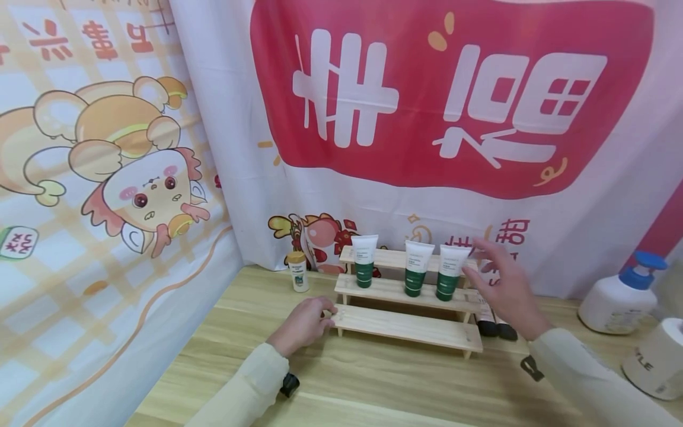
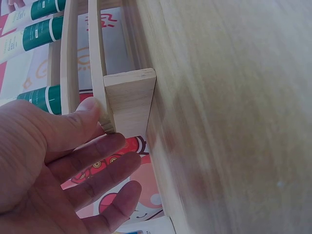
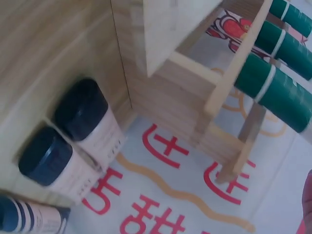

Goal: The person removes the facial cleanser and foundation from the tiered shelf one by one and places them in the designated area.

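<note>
A three-tier wooden display stand (image 1: 408, 327) stands on the table. My left hand (image 1: 304, 323) pinches the left end of its lowest shelf (image 2: 100, 73), thumb on top and index finger beneath; the other fingers spread loosely. On the middle shelf stand three white tubes with green caps: a left one (image 1: 364, 261), a middle one (image 1: 418, 267) and a right one (image 1: 450, 273). Beside the right tube, near the stand's upper right end, my right hand (image 1: 507, 284) is raised with thumb and fingers apart, holding nothing. Only a sliver of it shows in the right wrist view.
A small white bottle with a gold cap (image 1: 298, 273) stands left of the stand. Dark-capped tubes (image 3: 80, 109) are at its right end. Farther right are a blue-topped pump bottle (image 1: 619, 296) and a white roll (image 1: 656, 359). A printed curtain (image 1: 224, 178) hangs behind.
</note>
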Motion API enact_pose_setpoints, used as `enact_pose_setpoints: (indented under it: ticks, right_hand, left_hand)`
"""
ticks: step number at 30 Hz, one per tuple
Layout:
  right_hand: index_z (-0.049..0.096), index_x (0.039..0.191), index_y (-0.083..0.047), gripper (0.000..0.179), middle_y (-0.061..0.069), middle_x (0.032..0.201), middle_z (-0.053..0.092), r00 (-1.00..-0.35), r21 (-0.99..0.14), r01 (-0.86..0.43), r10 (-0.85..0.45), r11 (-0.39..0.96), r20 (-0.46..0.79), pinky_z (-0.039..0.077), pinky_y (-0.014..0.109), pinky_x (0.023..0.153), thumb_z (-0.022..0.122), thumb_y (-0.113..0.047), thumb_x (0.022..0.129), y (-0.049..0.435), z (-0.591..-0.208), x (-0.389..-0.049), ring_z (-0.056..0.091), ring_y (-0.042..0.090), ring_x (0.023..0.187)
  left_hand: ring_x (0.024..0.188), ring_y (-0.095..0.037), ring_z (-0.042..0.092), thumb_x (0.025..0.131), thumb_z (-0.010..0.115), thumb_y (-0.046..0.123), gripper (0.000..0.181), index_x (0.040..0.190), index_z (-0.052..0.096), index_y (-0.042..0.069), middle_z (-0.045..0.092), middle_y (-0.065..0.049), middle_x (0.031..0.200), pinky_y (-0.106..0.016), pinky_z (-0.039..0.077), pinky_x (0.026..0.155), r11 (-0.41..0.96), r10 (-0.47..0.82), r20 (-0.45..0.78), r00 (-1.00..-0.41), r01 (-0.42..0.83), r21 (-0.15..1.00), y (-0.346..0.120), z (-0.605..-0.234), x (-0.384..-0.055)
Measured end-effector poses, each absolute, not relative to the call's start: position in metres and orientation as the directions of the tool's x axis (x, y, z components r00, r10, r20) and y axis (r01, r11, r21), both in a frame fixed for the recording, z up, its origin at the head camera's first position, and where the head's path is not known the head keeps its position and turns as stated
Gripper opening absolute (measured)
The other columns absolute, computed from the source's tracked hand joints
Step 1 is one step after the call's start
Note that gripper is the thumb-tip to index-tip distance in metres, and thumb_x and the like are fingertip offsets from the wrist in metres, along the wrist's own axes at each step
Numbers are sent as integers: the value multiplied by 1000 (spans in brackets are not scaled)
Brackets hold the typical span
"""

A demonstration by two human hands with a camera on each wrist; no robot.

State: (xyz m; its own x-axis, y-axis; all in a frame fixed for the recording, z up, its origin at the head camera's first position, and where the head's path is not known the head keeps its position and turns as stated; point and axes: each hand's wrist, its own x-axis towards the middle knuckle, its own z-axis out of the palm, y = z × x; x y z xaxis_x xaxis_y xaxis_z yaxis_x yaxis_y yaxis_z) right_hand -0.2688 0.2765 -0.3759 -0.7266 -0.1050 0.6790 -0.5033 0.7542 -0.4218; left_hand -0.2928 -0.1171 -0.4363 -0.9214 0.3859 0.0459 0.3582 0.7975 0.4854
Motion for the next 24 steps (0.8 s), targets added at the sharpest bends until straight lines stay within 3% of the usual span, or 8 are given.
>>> enact_pose_setpoints:
  ticks: [8,14,24]
  right_hand:
    - [32,146,-33,78,-1,117,55,-764,-456,-496,-121,739,634,55,36,67,74,-18,83,266,-391,-273,58,18,88]
    - [34,145,-27,78,2,113,57,-772,-482,-493,-108,725,627,54,29,64,77,-14,81,260,-397,-277,59,22,88]
    - [31,145,-34,76,1,95,61,-803,-522,-412,-27,747,595,52,30,62,73,-18,84,253,-402,-281,56,16,79]
  left_hand:
    - [113,-25,54,86,71,13,21,106,69,12,60,-7,122,-42,44,95,794,380,40,-924,348,498,-117,-439,-293]
    - [114,-24,54,86,71,13,21,107,68,12,60,-6,121,-42,44,95,793,378,45,-925,348,500,-118,-439,-294]
    - [111,-23,55,86,70,14,21,107,68,14,59,-5,122,-42,46,93,795,369,40,-928,338,504,-119,-441,-295]
